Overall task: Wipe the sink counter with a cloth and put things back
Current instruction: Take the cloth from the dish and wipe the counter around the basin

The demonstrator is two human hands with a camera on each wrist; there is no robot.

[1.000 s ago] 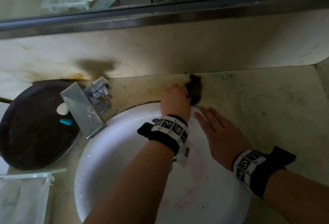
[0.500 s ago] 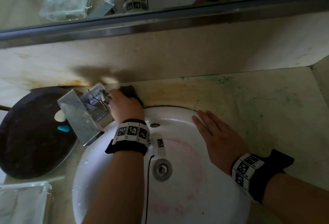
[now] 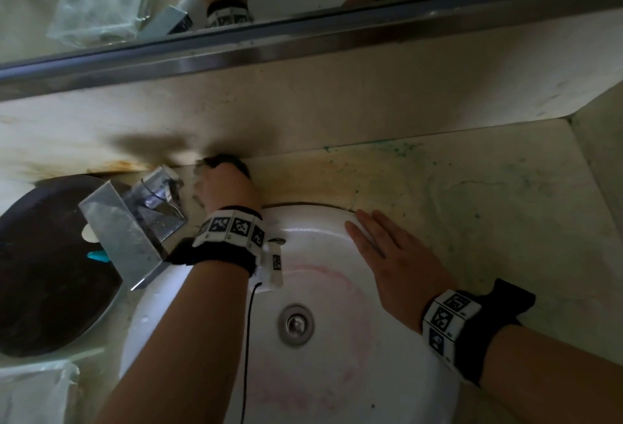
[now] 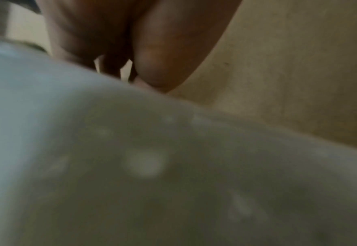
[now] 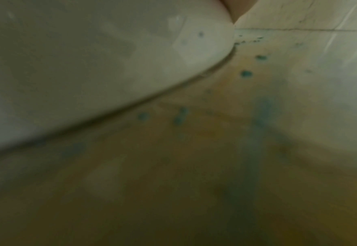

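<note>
Scrubbing beside the faucet [image 3: 135,224], I bunch the soft, limp cloth [image 3: 226,161] in my curled left hand [image 3: 226,187] against the counter [image 3: 472,194]'s back edge; right hand [image 3: 394,255] lies flat on the sink [image 3: 323,221] rim.

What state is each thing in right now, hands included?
Left hand: grips the cloth, behind the faucet.
Cloth: dark, bunched, pressed into the counter's back corner.
Right hand: flat, fingers straight, resting on the sink rim.
Sink: white, pinkish ring inside.
Counter: stained yellow, green specks.
Dark tray: on the counter, left of the faucet.
</note>
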